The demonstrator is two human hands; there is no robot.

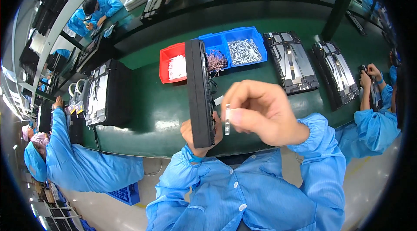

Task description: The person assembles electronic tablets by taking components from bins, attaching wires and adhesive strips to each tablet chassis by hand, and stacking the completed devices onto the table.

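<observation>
My left hand (188, 133) is wrapped round the lower end of a thick black slab-shaped unit (197, 96), held on edge with its plain dark side to the left. Small parts and a thin cable show along its right side, but most of that face is turned from view. Just right of it, my right hand (260, 111) pinches a small clear and silvery strip (227, 119) upright between thumb and forefinger. The strip is apart from the unit. A small white piece (218, 100) shows between the unit and my right fingers.
Beyond the unit stand a red bin (164, 67) of white pieces and blue bins (263, 51) with reddish and silvery small parts. Similar units (299, 68) lie to the right on the green table (152, 105); a black stack (117, 94) stands left. Co-workers sit at both sides.
</observation>
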